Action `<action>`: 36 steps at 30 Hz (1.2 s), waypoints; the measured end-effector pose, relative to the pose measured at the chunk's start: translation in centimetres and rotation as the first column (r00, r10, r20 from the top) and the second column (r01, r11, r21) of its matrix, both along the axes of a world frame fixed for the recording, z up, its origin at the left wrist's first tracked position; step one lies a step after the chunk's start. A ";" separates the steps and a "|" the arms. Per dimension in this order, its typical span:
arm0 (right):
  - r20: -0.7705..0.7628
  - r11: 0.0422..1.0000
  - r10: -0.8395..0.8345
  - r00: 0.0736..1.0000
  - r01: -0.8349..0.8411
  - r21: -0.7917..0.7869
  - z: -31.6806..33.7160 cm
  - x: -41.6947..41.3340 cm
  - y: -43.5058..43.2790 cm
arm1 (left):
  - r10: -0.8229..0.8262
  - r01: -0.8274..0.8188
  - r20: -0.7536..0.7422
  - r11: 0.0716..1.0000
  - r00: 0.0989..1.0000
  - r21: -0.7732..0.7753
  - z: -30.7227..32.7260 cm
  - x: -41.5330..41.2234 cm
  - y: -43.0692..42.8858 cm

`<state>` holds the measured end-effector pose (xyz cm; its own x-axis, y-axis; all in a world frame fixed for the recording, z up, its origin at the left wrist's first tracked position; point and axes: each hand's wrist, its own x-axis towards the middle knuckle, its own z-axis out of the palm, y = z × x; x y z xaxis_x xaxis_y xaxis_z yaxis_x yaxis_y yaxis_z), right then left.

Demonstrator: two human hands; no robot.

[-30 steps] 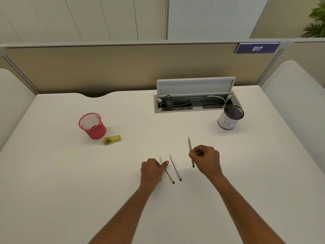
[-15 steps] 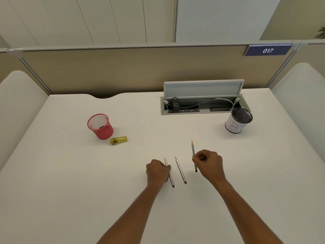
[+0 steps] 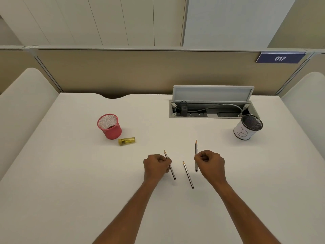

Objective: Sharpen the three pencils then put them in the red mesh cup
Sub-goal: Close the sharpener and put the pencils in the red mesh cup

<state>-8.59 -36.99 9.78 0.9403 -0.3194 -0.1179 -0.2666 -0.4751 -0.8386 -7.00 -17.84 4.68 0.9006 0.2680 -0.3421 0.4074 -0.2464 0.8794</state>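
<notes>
Three dark pencils are near the middle of the white desk, tips pointing away from me. My left hand is closed on the left pencil. My right hand is closed on the right pencil. The middle pencil lies loose on the desk between my hands. The red mesh cup stands upright at the left. A yellow sharpener lies on its side just in front and to the right of the cup.
An open cable box with plugs and wires is sunk into the desk at the back right. A black mesh cup wrapped in white paper marked "B" stands in front of it. Beige partitions bound the desk.
My left hand has closed on the left pencil and raised its tip end. The right hand keeps hold of the right pencil. The camera view has shifted.
</notes>
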 end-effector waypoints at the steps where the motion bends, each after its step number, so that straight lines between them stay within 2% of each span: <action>1: 0.002 1.000 0.005 1.000 -0.005 0.003 0.1 0.2 0.4 | 0.017 -0.017 0.023 1.000 1.000 -0.008 0.4 0.3 0.7; 10: 0.030 0.992 0.115 0.993 -0.116 0.049 1.0 2.5 5.9 | 0.158 -0.168 0.230 0.986 0.960 0.022 4.7 3.3 9.4; 19: 0.017 0.973 0.209 0.978 -0.210 0.091 1.2 4.6 11.6 | 0.246 -0.346 0.415 0.920 0.876 0.186 8.6 7.3 20.6; 28: 0.016 0.959 0.254 0.967 -0.253 0.130 1.4 6.7 16.3 | 0.278 -0.379 0.445 0.912 0.851 0.157 8.8 10.9 26.4; 36: 0.053 0.946 0.276 0.960 -0.281 0.160 1.1 8.9 20.1 | 0.247 -0.369 0.442 0.904 0.862 0.214 6.1 13.7 28.0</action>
